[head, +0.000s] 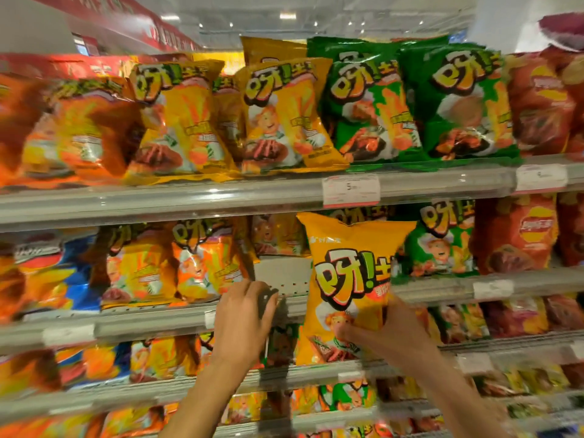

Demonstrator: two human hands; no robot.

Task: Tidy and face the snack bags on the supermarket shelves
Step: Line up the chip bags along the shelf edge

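Fingers of the right hand pinch the lower half of a yellow bag, thumb across its printed face and the rest behind it, so the bag stands upright, long axis vertical, label toward the camera.

Going left to right along the middle shelf: blurred orange and blue bags stand at its left end, then two orange-yellow bags leaning near its front edge. Next comes a bare gap where the perforated shelf floor shows, with another bag set far back in it. The left hand sits at the front edge just below this gap, fingers loosely curled over the lip; motion blur hides whether they grip anything, and no bag is in them. The held bag hangs just right of the gap, in front of the shelf edge and overlapping the green bags behind it. Red bags fill the right end.

That gap lies up and to the left of the gripping fingers, between the two hands. The right hand already carries the bag and is the one placed to swing it leftward and in, base first, keeping it upright with its face forward. Likely the left hand would steady the leaning neighbours.
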